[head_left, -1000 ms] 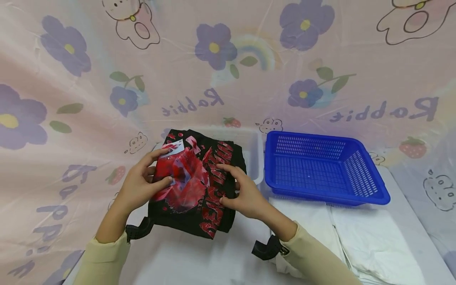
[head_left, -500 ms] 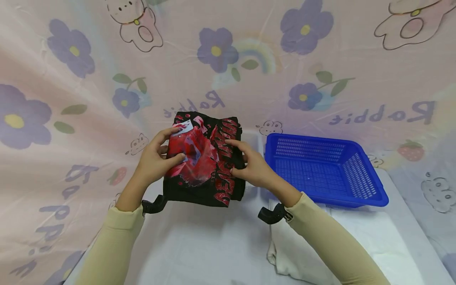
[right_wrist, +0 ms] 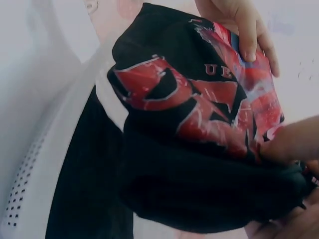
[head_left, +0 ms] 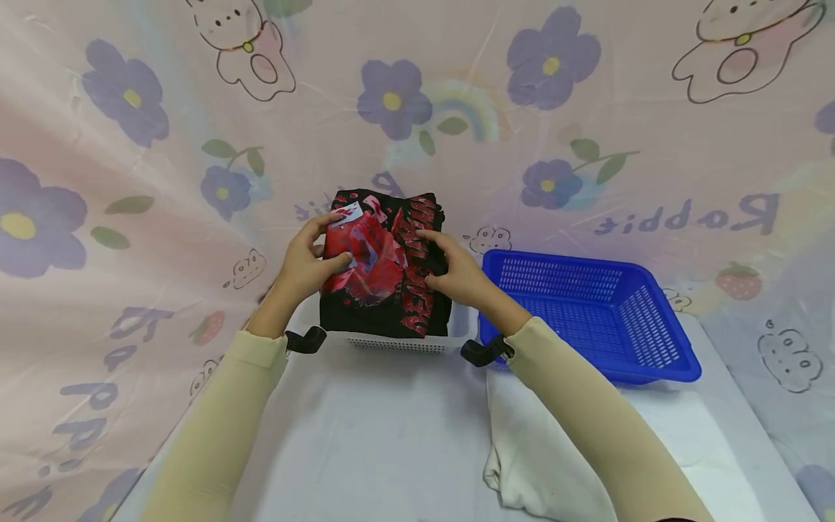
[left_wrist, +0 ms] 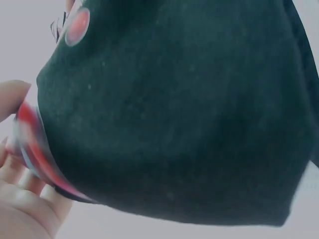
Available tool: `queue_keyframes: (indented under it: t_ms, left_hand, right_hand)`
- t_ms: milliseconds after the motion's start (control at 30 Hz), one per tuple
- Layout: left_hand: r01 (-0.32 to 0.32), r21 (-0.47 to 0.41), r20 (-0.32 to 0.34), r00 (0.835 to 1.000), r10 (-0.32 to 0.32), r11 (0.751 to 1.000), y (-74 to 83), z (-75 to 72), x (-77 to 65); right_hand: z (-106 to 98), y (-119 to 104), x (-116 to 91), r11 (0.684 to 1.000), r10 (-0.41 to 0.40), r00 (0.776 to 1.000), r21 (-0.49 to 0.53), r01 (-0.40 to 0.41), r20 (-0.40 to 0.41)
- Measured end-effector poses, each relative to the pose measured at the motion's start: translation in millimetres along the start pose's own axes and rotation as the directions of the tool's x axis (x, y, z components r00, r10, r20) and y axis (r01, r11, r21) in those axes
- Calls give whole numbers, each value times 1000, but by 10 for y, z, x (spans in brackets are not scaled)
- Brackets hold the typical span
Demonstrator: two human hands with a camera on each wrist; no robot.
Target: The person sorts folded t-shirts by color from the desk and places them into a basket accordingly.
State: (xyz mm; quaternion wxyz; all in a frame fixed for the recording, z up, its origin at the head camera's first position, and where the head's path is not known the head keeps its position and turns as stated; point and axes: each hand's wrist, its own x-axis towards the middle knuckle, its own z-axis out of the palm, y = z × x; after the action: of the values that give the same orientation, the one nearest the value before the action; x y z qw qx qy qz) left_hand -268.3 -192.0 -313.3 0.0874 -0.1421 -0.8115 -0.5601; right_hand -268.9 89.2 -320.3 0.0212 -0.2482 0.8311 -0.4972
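Note:
A folded black garment with a red graphic and lettering (head_left: 375, 254) is held up between both hands, over the white basket (head_left: 398, 344). On its left edge my left hand (head_left: 308, 262) grips the fabric, thumb on the print and other fingers partly behind. My right hand (head_left: 462, 274) pinches the right edge beside the red lettering, thumb and forefinger on top. In the left wrist view, the garment's plain black side (left_wrist: 174, 114) covers most of the frame. In the right wrist view, dark cloth (right_wrist: 89, 184) shows next to the white basket's perforated wall (right_wrist: 37, 164).
A blue perforated basket (head_left: 642, 319) stands at the right, beside the white one. In front of it lies folded white cloth (head_left: 541, 457), partly hidden by my right sleeve. A patterned curtain (head_left: 443, 152) hangs behind the white table (head_left: 372, 435).
Both hands have carried the black garment away from me and slightly right, up over the white basket. The basket's front edge has come into view below it. The grip looks the same.

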Motion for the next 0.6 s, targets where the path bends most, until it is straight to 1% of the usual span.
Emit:
queue_keyframes:
  t_ms: [133, 233, 367, 467, 600]
  left_hand:
    - [25, 1, -2, 1000, -25, 1000, -118, 81, 116]
    - [39, 2, -7, 999, -39, 999, -257, 163, 163]
    - [50, 7, -28, 998, -50, 999, -477, 268, 196]
    - [79, 8, -34, 996, -79, 997, -608, 329, 200]
    - [116, 13, -37, 993, -115, 993, -704, 375, 210]
  right_hand:
    - [-18, 134, 111, 997, 61, 998, 47, -61, -1]
    - [-2, 264, 151, 991, 114, 993, 77, -114, -2]
    - [67, 473, 185, 976, 165, 986, 141, -163, 2]
    - [134, 628, 218, 967, 192, 981, 173, -188, -3]
    - [200, 762, 259, 966, 215, 976, 155, -208, -32]
